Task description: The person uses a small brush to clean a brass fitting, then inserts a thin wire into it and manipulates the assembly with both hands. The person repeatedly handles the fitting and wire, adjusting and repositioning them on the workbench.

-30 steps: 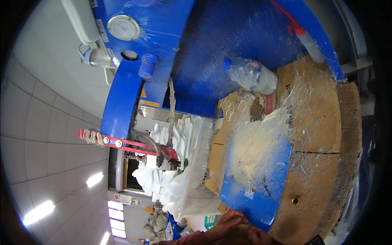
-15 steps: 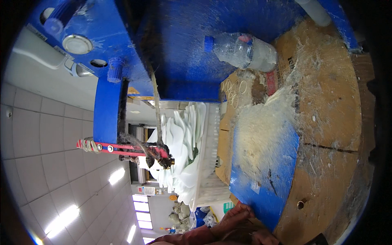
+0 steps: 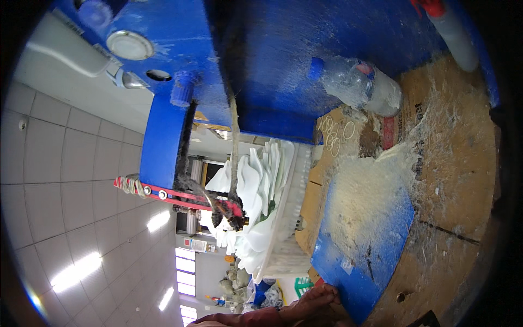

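My left hand (image 3: 311, 303) shows at the lower edge, its reddish-brown sleeve (image 3: 256, 317) reaching in from the left. Its fingers are curled together beside the near end of a blue board (image 3: 348, 291); whatever they hold, if anything, is hidden. A second patch of skin, perhaps my right hand (image 3: 336, 314), lies just below it, largely cut off, with its fingers not readable. Over the upper part of the blue board spreads a cream-coloured, fuzzy crust (image 3: 365, 199). Brown cardboard (image 3: 455, 180) with stringy residue lies under the board.
A clear plastic bottle with a blue cap (image 3: 362, 87) lies against a blue panel (image 3: 272, 49), near several pale rings (image 3: 333, 139). A red bar with a dark, crusted nozzle (image 3: 231, 213) juts from a blue frame (image 3: 166, 141). Beyond it are stacked white curved pieces (image 3: 253, 201). A white bottle (image 3: 455, 38) stands top right.
The whole view has shifted, so the bottle, board and frame sit farther right. More of the white bottle shows at top right, with red at its end. My hands sit lower, the second more cut off.
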`<move>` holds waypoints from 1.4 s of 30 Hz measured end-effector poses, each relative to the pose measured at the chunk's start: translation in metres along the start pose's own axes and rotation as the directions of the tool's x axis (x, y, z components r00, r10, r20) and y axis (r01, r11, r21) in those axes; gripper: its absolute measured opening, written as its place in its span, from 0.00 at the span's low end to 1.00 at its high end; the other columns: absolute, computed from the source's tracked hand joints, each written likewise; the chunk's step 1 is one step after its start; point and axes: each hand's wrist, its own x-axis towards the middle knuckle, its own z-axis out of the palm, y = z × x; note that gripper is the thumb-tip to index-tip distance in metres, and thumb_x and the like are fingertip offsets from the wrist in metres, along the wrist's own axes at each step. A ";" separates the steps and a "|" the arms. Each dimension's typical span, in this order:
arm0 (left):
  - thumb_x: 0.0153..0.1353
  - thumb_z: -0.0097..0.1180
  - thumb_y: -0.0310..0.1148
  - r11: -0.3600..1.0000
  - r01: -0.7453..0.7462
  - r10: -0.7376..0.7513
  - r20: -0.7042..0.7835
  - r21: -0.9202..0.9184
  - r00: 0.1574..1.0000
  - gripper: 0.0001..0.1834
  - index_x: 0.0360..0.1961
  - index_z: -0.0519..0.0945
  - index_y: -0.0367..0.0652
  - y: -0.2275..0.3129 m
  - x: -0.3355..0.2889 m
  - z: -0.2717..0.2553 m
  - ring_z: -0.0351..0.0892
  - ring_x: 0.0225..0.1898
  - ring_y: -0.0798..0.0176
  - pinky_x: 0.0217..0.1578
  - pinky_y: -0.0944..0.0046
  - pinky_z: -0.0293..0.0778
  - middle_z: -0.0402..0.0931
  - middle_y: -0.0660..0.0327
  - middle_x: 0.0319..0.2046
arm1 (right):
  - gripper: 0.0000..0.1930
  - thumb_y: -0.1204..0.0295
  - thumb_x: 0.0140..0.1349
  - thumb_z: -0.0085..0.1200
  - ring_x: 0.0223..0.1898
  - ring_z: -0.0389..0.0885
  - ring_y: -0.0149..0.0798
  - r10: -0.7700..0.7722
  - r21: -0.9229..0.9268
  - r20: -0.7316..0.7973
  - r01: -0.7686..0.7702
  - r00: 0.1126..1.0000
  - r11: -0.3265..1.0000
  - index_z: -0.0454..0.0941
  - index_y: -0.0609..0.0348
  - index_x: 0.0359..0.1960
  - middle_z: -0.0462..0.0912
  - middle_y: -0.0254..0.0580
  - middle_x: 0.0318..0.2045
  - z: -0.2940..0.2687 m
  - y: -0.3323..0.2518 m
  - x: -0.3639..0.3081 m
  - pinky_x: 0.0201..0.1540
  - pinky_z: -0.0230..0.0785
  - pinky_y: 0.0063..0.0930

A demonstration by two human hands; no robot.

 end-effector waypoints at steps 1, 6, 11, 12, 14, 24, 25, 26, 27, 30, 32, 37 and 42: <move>0.73 0.52 0.33 1.000 -0.005 0.005 0.033 -0.005 0.999 0.09 0.51 0.74 0.46 -0.001 0.000 -0.002 0.77 0.49 0.66 0.52 0.63 0.73 0.77 0.63 0.44 | 0.07 0.74 0.68 0.55 0.38 0.82 0.42 -0.004 -0.012 0.000 0.004 1.000 1.000 0.80 0.60 0.45 0.83 0.42 0.39 0.000 0.000 -0.002 0.45 0.74 0.34; 0.75 0.49 0.32 0.980 -0.075 0.071 0.028 0.184 0.997 0.10 0.53 0.74 0.44 -0.011 0.008 -0.014 0.76 0.51 0.66 0.54 0.65 0.72 0.77 0.62 0.46 | 0.08 0.74 0.68 0.55 0.39 0.82 0.43 -0.065 -0.116 -0.012 0.063 0.998 0.991 0.80 0.60 0.46 0.83 0.43 0.40 0.005 0.003 -0.014 0.47 0.74 0.35; 0.75 0.49 0.33 0.946 -0.240 0.220 0.111 0.216 0.969 0.11 0.53 0.74 0.41 -0.026 0.023 -0.026 0.76 0.51 0.65 0.56 0.64 0.70 0.78 0.61 0.46 | 0.09 0.73 0.68 0.55 0.40 0.83 0.44 -0.151 -0.257 -0.034 0.138 0.988 0.957 0.81 0.60 0.47 0.84 0.43 0.41 0.012 0.008 -0.022 0.48 0.75 0.35; 0.75 0.49 0.33 0.941 -0.250 0.232 0.101 0.228 0.967 0.11 0.53 0.74 0.41 -0.030 0.026 -0.027 0.76 0.50 0.65 0.56 0.64 0.70 0.79 0.60 0.46 | 0.09 0.73 0.68 0.55 0.40 0.83 0.45 -0.156 -0.277 -0.048 0.137 0.987 0.951 0.81 0.60 0.47 0.84 0.43 0.42 0.013 0.008 -0.022 0.48 0.75 0.35; 0.74 0.49 0.30 0.925 -0.311 0.290 0.126 0.216 0.949 0.08 0.50 0.76 0.40 -0.034 0.029 -0.030 0.77 0.50 0.65 0.57 0.63 0.71 0.79 0.61 0.44 | 0.09 0.73 0.67 0.56 0.40 0.83 0.45 -0.092 -0.247 -0.132 0.057 0.987 0.967 0.81 0.60 0.47 0.84 0.44 0.41 0.016 0.002 -0.020 0.47 0.75 0.36; 0.75 0.48 0.33 0.824 -0.495 0.415 0.303 0.276 0.858 0.12 0.53 0.76 0.38 -0.019 0.028 -0.027 0.78 0.50 0.66 0.54 0.66 0.72 0.80 0.59 0.47 | 0.07 0.73 0.67 0.59 0.36 0.82 0.46 0.232 0.132 -0.280 -0.202 0.932 0.970 0.80 0.59 0.45 0.83 0.49 0.34 0.025 -0.008 -0.007 0.42 0.75 0.38; 0.75 0.48 0.33 0.796 -0.491 0.399 0.302 0.354 0.865 0.12 0.53 0.76 0.37 -0.016 0.025 -0.027 0.78 0.50 0.65 0.54 0.66 0.72 0.81 0.59 0.48 | 0.08 0.73 0.67 0.59 0.36 0.82 0.46 0.247 0.128 -0.283 -0.219 0.927 0.967 0.80 0.59 0.45 0.83 0.49 0.34 0.027 -0.006 -0.009 0.42 0.75 0.38; 0.75 0.48 0.32 0.762 -0.484 0.386 0.299 0.431 0.873 0.13 0.54 0.75 0.37 -0.014 0.022 -0.027 0.78 0.50 0.65 0.54 0.66 0.72 0.81 0.58 0.48 | 0.08 0.73 0.67 0.59 0.36 0.82 0.45 0.260 0.129 -0.288 -0.232 0.922 0.964 0.80 0.59 0.45 0.83 0.49 0.34 0.029 -0.003 -0.012 0.42 0.75 0.38; 0.76 0.48 0.32 0.722 -0.474 0.372 0.296 0.505 0.880 0.13 0.54 0.75 0.37 -0.012 0.020 -0.027 0.78 0.50 0.65 0.54 0.67 0.72 0.81 0.58 0.49 | 0.08 0.72 0.67 0.59 0.35 0.82 0.45 0.270 0.128 -0.294 -0.243 0.917 0.962 0.80 0.59 0.46 0.83 0.49 0.34 0.031 -0.001 -0.016 0.42 0.75 0.37; 0.76 0.48 0.32 0.779 -0.511 0.409 0.324 0.363 0.853 0.13 0.55 0.75 0.37 -0.014 0.019 -0.025 0.78 0.51 0.65 0.55 0.67 0.72 0.81 0.58 0.49 | 0.09 0.71 0.67 0.59 0.35 0.81 0.44 0.309 0.131 -0.306 -0.282 0.900 0.950 0.80 0.58 0.46 0.83 0.48 0.34 0.037 0.009 -0.022 0.41 0.74 0.36; 0.76 0.48 0.32 0.810 -0.520 0.423 0.344 0.272 0.839 0.13 0.55 0.75 0.36 -0.018 0.021 -0.028 0.78 0.51 0.65 0.55 0.67 0.72 0.81 0.57 0.49 | 0.10 0.70 0.67 0.60 0.35 0.80 0.41 0.361 0.162 -0.309 -0.326 0.880 0.932 0.79 0.57 0.47 0.83 0.46 0.34 0.043 0.016 -0.024 0.41 0.74 0.34; 0.76 0.48 0.32 0.831 -0.536 0.452 0.379 0.150 0.807 0.14 0.55 0.75 0.36 -0.029 0.036 -0.035 0.79 0.52 0.65 0.56 0.66 0.72 0.81 0.57 0.49 | 0.14 0.68 0.64 0.64 0.33 0.76 0.32 0.454 0.253 -0.333 -0.386 0.826 0.887 0.78 0.55 0.48 0.82 0.39 0.34 0.051 0.033 -0.025 0.40 0.72 0.27; 0.75 0.48 0.32 0.793 -0.597 0.501 0.432 0.118 0.750 0.14 0.55 0.75 0.35 -0.035 0.051 -0.039 0.79 0.53 0.64 0.57 0.65 0.73 0.81 0.56 0.49 | 0.06 0.73 0.67 0.59 0.32 0.76 0.31 0.413 0.402 -0.460 -0.231 0.786 0.886 0.77 0.59 0.42 0.80 0.38 0.32 0.053 0.039 -0.021 0.37 0.71 0.27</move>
